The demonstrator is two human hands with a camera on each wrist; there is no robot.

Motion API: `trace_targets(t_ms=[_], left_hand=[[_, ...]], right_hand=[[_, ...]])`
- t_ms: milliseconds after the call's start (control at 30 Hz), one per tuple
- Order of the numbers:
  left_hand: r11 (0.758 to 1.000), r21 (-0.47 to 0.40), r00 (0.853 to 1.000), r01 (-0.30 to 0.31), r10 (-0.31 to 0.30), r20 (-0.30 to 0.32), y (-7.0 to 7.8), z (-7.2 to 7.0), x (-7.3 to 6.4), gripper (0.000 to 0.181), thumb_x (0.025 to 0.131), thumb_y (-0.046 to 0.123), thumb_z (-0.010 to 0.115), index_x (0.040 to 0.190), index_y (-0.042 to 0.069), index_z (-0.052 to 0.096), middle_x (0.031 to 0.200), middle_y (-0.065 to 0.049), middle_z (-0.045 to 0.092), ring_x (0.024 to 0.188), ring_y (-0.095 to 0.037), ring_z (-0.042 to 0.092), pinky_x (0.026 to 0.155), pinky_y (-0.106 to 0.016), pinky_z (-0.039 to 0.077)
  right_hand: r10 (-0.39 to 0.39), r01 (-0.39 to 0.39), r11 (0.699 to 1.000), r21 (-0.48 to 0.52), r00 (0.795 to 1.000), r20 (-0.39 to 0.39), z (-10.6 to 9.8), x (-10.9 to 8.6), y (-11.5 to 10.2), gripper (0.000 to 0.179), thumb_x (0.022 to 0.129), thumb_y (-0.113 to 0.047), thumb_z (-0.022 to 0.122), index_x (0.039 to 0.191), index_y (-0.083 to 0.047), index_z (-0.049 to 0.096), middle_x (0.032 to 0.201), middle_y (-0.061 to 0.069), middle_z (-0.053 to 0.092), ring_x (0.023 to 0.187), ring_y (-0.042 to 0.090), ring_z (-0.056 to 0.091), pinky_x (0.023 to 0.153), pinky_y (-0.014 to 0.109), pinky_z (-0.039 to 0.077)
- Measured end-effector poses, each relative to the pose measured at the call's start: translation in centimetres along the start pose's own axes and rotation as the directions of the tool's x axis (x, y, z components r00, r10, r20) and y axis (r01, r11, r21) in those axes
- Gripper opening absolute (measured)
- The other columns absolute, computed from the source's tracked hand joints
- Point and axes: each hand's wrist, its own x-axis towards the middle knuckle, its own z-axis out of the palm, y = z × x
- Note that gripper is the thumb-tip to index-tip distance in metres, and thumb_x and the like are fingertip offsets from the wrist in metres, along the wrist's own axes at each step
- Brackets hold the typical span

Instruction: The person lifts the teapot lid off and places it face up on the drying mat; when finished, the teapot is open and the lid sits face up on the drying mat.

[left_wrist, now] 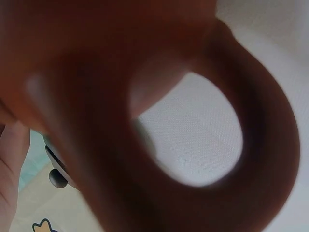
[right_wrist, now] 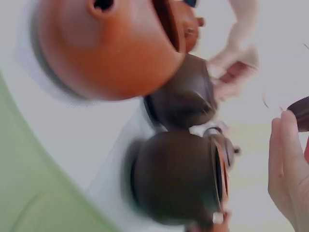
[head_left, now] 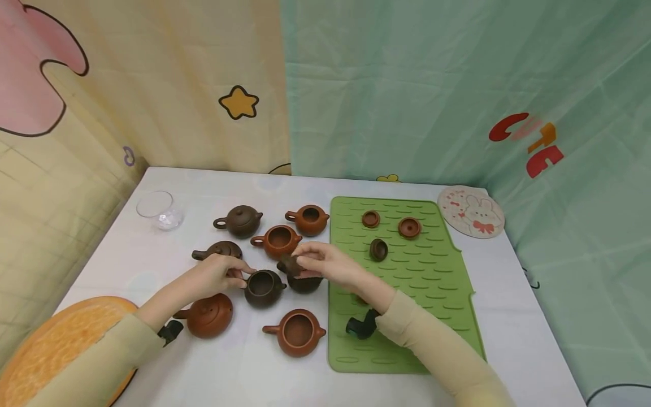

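Note:
In the head view, my left hand [head_left: 224,274] pinches the handle side of a lidless dark brown teapot [head_left: 262,301], whose handle is hidden by the fingers. My right hand [head_left: 328,264] holds a dark teapot lid [head_left: 289,265] above a second lidless dark teapot [head_left: 305,284]. In the right wrist view the lid [right_wrist: 300,114] sits at the fingertips, raised off the two dark pots. A lidded reddish teapot [head_left: 209,316] lies just under the left wrist, and its looped handle [left_wrist: 270,145] fills much of the left wrist view.
Lidless reddish teapots stand behind [head_left: 278,243] and in front [head_left: 298,334]. Lidded dark teapots [head_left: 242,221] are at back left, near a clear glass [head_left: 157,206]. A green mat [head_left: 422,294] at right bears several lids [head_left: 409,227]; a bunny coaster [head_left: 470,212] lies beyond.

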Motion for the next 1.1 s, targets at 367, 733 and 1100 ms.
trace_targets(t_ms=[367, 733, 1100], left_hand=[[0.999, 0.018, 1.000, 0.029, -0.029, 0.007, 0.1, 0.0, -0.1, 0.027, 0.083, 0.008, 0.077, 0.110, 0.007, 0.075, 0.085, 0.004, 0.071, 0.070, -0.002, 0.053, 0.062, -0.021, 0.046], [0.999, 0.034, 1.000, -0.003, 0.003, -0.007, 0.3, 0.0, -0.4, 0.026, 0.083, 0.009, 0.077, 0.109, 0.006, 0.075, 0.086, 0.003, 0.073, 0.072, -0.001, 0.058, 0.062, -0.021, 0.048], [1.000, 0.030, 1.000, -0.007, 0.007, -0.001, 0.3, 0.1, 0.0, 0.026, 0.083, 0.009, 0.077, 0.109, 0.005, 0.074, 0.084, 0.004, 0.072, 0.072, -0.002, 0.058, 0.062, -0.021, 0.048]], right_hand=[[-0.056, 0.095, 0.911, 0.402, 0.993, -0.107, -10.8, -8.7, 3.2, 0.024, 0.105, -0.008, 0.042, 0.122, -0.013, 0.058, 0.122, 0.001, 0.064, 0.111, 0.013, 0.066, 0.098, 0.025, 0.051], [0.107, -0.012, 0.957, 0.288, 0.942, -0.318, -16.3, -13.6, 6.5, 0.035, 0.108, -0.025, 0.038, 0.137, -0.005, 0.040, 0.112, -0.007, 0.066, 0.103, 0.007, 0.066, 0.093, 0.022, 0.052], [0.142, -0.160, 0.987, -0.007, 0.896, -0.421, -17.0, -14.6, 7.4, 0.064, 0.106, -0.030, 0.044, 0.148, 0.014, 0.023, 0.152, 0.035, 0.027, 0.100, -0.009, 0.060, 0.095, 0.017, 0.050]])
